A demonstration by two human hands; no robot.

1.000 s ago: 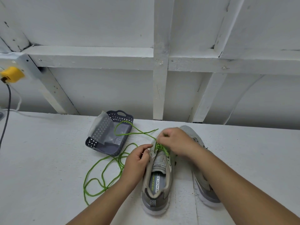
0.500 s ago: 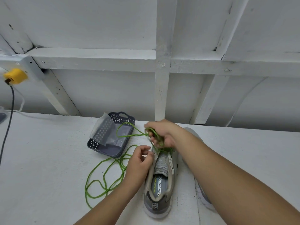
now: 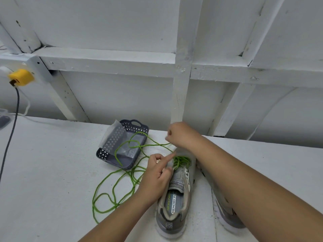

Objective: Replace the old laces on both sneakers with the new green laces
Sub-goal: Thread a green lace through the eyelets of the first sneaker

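Pinching the green lace above the sneaker, the right hand lifts; the left hand points loosely beside it.

one head-worn wide-angle view looks forward and down, close over the white table toward the wall.

Grey perforated basket sits on the white worktop with a clear plastic bag draped over its left rim. Way off left of the basket, a yellow plug on the wall with a dark cable hanging down.
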